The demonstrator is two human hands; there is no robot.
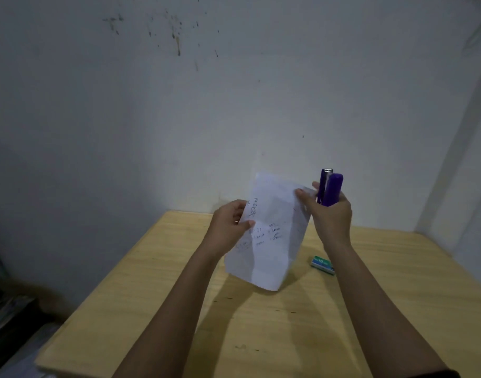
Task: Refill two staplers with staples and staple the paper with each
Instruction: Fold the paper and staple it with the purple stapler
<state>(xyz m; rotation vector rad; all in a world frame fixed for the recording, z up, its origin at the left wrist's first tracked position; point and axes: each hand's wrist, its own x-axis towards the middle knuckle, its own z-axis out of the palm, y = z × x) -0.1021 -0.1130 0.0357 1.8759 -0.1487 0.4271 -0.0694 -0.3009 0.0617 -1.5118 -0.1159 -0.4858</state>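
Note:
A white sheet of paper [272, 236] with handwriting hangs in the air above the wooden table [163, 304]. My left hand [228, 222] pinches its left edge. My right hand [330, 214] grips a purple stapler [332, 189] that stands upright, its metal nose pointing up, and the thumb and forefinger also touch the paper's upper right corner. A small green and white staple box [322, 264] lies on the table below my right wrist. Only one stapler is in view.
A pale stained wall rises just behind the table's far edge, and a second wall closes in on the right. Dark objects [4, 309] sit on the floor to the left of the table.

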